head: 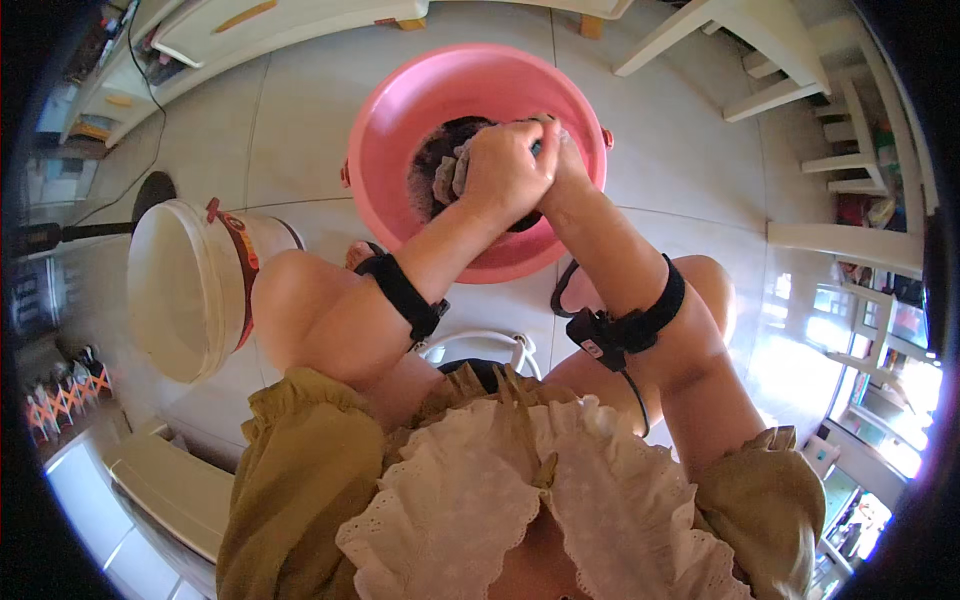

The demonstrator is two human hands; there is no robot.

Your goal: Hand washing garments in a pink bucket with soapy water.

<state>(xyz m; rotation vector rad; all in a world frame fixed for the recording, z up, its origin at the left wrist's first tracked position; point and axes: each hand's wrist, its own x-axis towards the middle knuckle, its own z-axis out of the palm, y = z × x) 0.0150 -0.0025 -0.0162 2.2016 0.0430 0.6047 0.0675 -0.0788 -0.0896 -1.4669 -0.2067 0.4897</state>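
Observation:
In front of me, a pink plastic basin (457,82) stands on the tiled floor, holding dark water (427,154) with some foam at its edge. Above it, my left hand (510,165) and my right hand (566,161) are pressed together around a wet grey cloth (448,176). Part of the cloth bulges out on the left side of my left hand. Something small and teal shows between the fingers. My fingers hide most of the cloth, and the right hand is largely covered by the left.
At the left a white plastic bucket (176,292) with a red band sits beside my knee. White wooden stools (780,97) line the right side. A white cabinet (300,22) runs along the far side, and a black cable (161,112) trails at the left.

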